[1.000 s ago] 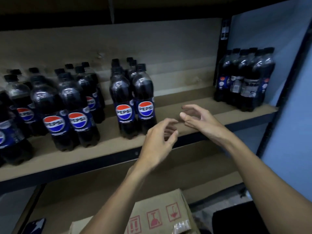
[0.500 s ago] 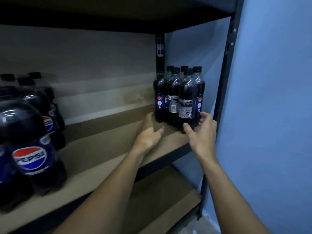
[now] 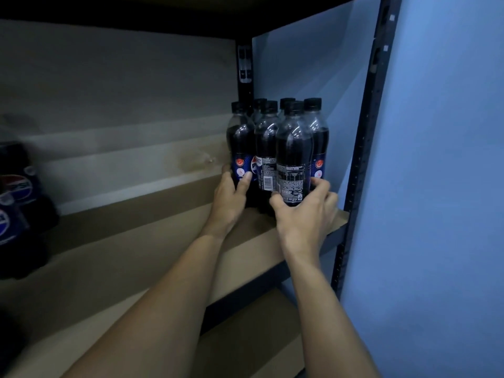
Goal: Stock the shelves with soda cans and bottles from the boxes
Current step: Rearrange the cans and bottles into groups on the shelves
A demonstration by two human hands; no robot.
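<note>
clustered bottles (image 3: 293,159): 6 | blurred bottles (image 3: 16,186), left edge: at least 2 | left hand (image 3: 227,199) + right hand (image 3: 305,216): 2 | shelves (image 3: 136,241): 2

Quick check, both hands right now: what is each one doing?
Left hand: grips the leftmost Pepsi bottle.
Right hand: grips the front Pepsi bottle.

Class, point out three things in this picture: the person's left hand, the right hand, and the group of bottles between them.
left hand (image 3: 227,199), head view, back of the hand.
right hand (image 3: 306,215), head view, back of the hand.
bottles (image 3: 293,144), head view, dark body of the front bottle.
</note>
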